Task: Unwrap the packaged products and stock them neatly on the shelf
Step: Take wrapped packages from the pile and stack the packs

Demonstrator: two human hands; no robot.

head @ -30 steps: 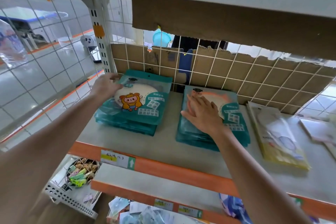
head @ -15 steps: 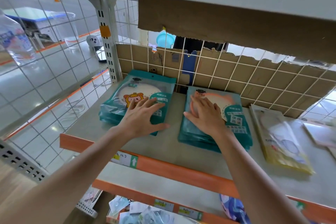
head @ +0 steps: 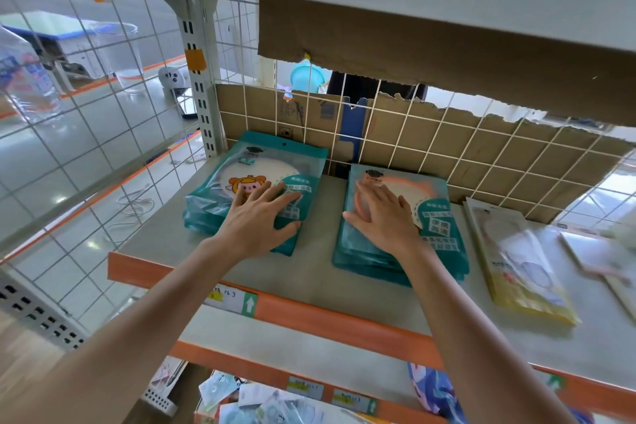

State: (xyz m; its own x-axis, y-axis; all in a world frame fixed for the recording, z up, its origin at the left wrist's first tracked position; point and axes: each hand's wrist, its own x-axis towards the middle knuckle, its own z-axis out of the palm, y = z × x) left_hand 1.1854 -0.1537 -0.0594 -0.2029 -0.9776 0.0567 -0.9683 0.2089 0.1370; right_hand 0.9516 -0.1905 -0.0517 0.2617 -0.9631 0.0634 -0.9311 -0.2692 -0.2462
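Left hand (head: pixel 256 217) flat, palm down, fingers spread, pressed on top of the left teal stack (head: pixel 254 189); nothing gripped. Right hand (head: pixel 385 217) likewise flat and open, fingers spread forward, laid on the right teal stack (head: pixel 399 220); nothing gripped. Both forearms bare, reaching up and forward from the lower edge of the view over the orange front rail (head: pixel 344 323) of the shelf (head: pixel 309 279). Hands apart, one on each stack. Two stacks of teal pouch packages, lying flat side by side near the back of the shelf with a bare strip of shelf between them; number of pouches in each stack not countable. Top pouch of the left stack printed with a cartoon figure on a pale round window; top pouch of the right stack with a similar pale window, partly covered by the hand. To the right, apart from the teal stacks, one yellow-edged flat package (head: pixel 519 265), and beyond it further pale flat packages (head: pixel 592 251), blurred. Wire grid (head: pixel 447 148) backed with torn cardboard (head: pixel 499 155) behind the stacks. White label with green arrow (head: pixel 234 298) on the front rail. Lower shelf level below, holding loose small packets (head: pixel 261 399).
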